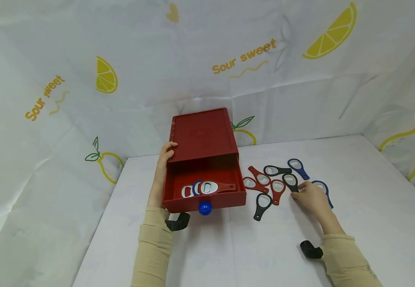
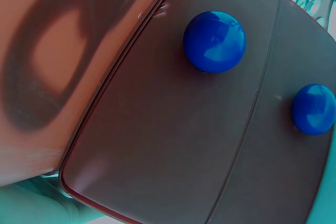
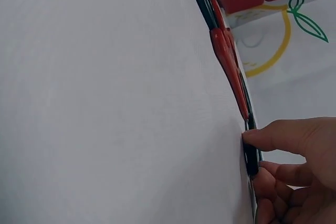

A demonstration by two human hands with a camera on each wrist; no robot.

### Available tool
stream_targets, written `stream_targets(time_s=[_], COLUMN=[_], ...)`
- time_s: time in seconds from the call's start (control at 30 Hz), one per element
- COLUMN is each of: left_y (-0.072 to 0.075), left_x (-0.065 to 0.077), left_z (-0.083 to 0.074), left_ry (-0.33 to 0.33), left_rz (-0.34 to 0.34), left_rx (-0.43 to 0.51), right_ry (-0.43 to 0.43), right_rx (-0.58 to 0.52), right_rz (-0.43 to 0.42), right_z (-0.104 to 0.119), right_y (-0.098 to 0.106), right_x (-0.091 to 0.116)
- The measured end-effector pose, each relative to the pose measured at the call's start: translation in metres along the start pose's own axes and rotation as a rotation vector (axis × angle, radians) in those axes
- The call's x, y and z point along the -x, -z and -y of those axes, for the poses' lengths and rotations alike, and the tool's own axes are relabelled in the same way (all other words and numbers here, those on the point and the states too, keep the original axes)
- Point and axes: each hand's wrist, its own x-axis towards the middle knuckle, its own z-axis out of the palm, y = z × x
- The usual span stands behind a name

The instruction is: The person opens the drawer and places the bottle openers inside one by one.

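Note:
My right hand (image 1: 312,198) pinches the handle end of a black bottle opener (image 1: 290,180) between thumb and fingers; in the right wrist view its dark handle (image 3: 250,153) sits at the fingertips, low over the white surface. My left hand (image 1: 163,161) rests along the left side of a red drawer cabinet (image 1: 204,133), fingertips over its top edge. The cabinet's top drawer (image 1: 225,202) is pulled out, with several bottle openers (image 1: 209,187) lying in it. Below it, the left wrist view shows two closed drawers with blue knobs (image 2: 214,42).
Red openers (image 1: 277,191) and black openers (image 1: 263,203) lie to the right of the cabinet, some overlapping. One blue opener (image 1: 298,168) lies behind the right hand, another (image 1: 324,189) beside it. A white cloth printed with lemons (image 1: 327,36) hangs behind the table.

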Motion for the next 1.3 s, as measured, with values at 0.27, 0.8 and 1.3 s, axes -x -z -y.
stream_targets(time_s=[0.27,0.8,1.3], left_y=[-0.001,0.000,-0.001], left_x=[0.001,0.002,0.002], left_z=[-0.002,-0.005,-0.004], left_ry=[0.005,0.042,0.037], left_rz=[-0.003,0.017,-0.003], left_rx=[0.002,0.030,0.018], right_ry=[0.027,0.173,0.382], right_rx=[0.004,-0.065,-0.257], right_rz=[-0.085,-0.287,-0.424], right_z=[-0.002,0.029,0.103], right_y=[0.007,0.027,0.057], right_x=[0.004,0.020,0.058])
